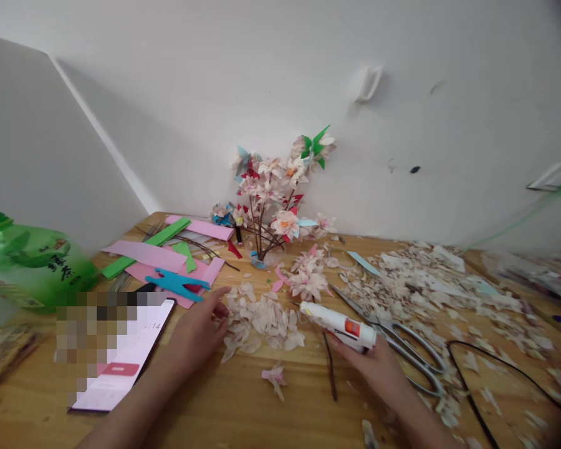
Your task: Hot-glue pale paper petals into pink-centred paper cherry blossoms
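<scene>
My right hand (362, 358) is wrapped round a white glue gun (339, 324) with an orange patch, its nozzle pointing left. My left hand (210, 321) rests at the left edge of a heap of pale petals (266, 318), its fingers curved and apart, with nothing visible between them. Just beyond the glue gun lies a pale pink flower (308, 284). A brown stem (330, 368) runs toward me beside my right hand. One small pink and white flower (274, 378) lies on the wooden table (243, 411) between my forearms.
Behind stands a vase (260, 260) of paper flowers. Scissors (411, 355), scattered scraps (416, 280) and a black cable (467, 390) are at the right. Coloured paper strips (144, 254), a phone (126, 362) and a green bottle (32, 268) are at the left.
</scene>
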Available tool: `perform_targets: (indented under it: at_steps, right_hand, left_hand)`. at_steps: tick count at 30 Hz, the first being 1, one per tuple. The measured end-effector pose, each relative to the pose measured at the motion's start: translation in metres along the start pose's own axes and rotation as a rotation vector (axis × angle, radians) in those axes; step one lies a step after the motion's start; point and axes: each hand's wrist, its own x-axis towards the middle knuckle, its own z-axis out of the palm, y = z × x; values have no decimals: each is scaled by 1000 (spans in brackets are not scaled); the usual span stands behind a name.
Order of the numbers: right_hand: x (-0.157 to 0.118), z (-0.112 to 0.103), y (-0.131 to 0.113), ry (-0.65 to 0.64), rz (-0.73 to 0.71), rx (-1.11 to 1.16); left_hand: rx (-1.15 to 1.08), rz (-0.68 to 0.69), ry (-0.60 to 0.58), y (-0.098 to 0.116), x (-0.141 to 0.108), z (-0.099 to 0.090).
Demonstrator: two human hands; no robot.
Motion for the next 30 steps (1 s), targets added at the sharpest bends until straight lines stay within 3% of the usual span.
perform_targets:
  at_steps: [7, 14, 21, 30]
  right_hand:
    - [0, 0, 2, 6, -3, -9]
    - [-1, 1, 2, -2, 12, -4]
    - [-11, 7, -11, -15, -38, -36]
    - [-26, 5, -50, -273, -181, -274]
  left_hand:
    - [-530, -180, -1, -3, 2, 6]
    - [-774, -378, -31, 5, 5, -2]
    - [-883, -477, -34, 19, 3, -3]
    - [-971, -484, -114, 37, -5, 13]
